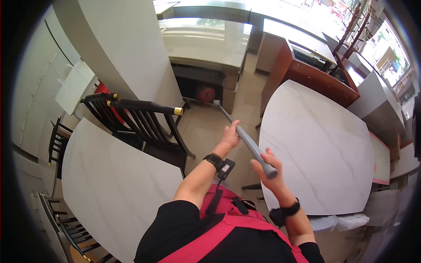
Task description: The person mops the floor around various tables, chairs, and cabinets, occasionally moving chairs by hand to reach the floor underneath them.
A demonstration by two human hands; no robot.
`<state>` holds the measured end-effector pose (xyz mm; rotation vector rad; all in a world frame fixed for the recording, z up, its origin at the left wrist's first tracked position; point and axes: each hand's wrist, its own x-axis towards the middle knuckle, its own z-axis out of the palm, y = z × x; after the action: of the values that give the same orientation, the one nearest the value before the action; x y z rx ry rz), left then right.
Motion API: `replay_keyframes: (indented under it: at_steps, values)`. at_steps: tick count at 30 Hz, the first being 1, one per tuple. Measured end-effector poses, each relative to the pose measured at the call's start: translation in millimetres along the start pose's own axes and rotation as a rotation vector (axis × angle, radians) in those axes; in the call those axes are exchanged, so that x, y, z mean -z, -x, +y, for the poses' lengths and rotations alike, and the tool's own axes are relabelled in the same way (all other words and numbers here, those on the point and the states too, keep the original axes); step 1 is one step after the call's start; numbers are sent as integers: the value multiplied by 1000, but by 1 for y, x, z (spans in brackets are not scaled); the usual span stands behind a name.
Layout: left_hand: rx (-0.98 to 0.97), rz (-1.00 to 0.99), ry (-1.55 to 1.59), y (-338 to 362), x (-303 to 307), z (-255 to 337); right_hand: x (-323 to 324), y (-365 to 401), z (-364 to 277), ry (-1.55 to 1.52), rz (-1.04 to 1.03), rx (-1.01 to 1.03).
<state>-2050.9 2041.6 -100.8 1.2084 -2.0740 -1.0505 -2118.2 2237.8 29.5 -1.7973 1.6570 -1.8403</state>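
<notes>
A long-handled floor mop (250,143) with a grey pole slants from my chest toward the floor. My left hand (231,135) is closed around the pole partway down. Near its upper end, my right hand (269,171) grips the pole, the thumb and some fingertips showing apart around it. The mop's head (202,101) is blurred and lies low at the foot of a glass-topped counter, by the dark opening under it. A round red thing (207,94) shows blurred in that opening.
White marble-patterned tables stand on my left (114,188) and right (320,144). Black slatted chairs (147,118) with gold tips stand by the left table, near a pale pillar (118,48). Ahead are the counter (206,44) and a brown wooden cabinet (307,74), with tiled floor (239,87) between.
</notes>
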Motion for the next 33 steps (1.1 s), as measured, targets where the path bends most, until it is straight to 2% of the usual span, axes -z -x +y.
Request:
replay_keyframes:
  at_steps: [3, 4, 6, 7, 9, 10, 13, 14, 15, 17, 18, 21, 22, 25, 26, 29, 30, 33]
  values:
    - [-141, -82, 319, 6, -6, -46, -30, 25, 26, -26, -358, -325]
    - [41, -214, 635, 16, 9, -38, -30, 20, 19, -83, -487, -400]
    - [384, -261, 1004, 34, 34, -27, -21, 13, -6, -197, -750, -568]
    - [561, -280, 1186, 43, 40, -26, -22, 23, -1, -655, -663, -791]
    - [586, -172, 1198, 62, 35, -28, -28, 46, 15, -1567, -371, -1169]
    - [607, -118, 1215, 76, 28, -28, -33, 53, 6, -1521, -142, -1322]
    - [606, -74, 1224, 119, 13, -36, -59, 37, -32, -672, -326, -1593]
    - [616, -72, 1281, 135, 18, -33, -67, 48, -28, -609, -313, -1625]
    - [626, -70, 1337, 151, 23, -28, -69, 62, -19, -685, -296, -1617]
    - [530, -189, 1365, 195, 28, -20, -73, 99, -11, -841, -270, -1602]
    - [482, -254, 1378, 210, 31, -14, -74, 100, -25, -835, -270, -1577]
    - [513, -291, 1345, 239, 48, 7, -75, 112, -59, -786, -218, -1608]
    - [482, -245, 1232, 241, 49, 7, -76, 111, -67, -784, -200, -1633]
    - [488, -225, 1032, 225, 44, -11, -83, 112, -56, -803, -333, -1621]
    - [569, -271, 1022, 215, 46, -17, -89, 109, -45, -814, -314, -1682]
    - [781, -407, 907, 167, 60, -28, -115, 94, -18, -758, -242, -1671]
    - [777, -370, 869, 151, 54, -40, -124, 87, -11, -719, -241, -1655]
    - [810, -488, 730, 93, 57, -63, -153, 65, 32, -704, -213, -1642]
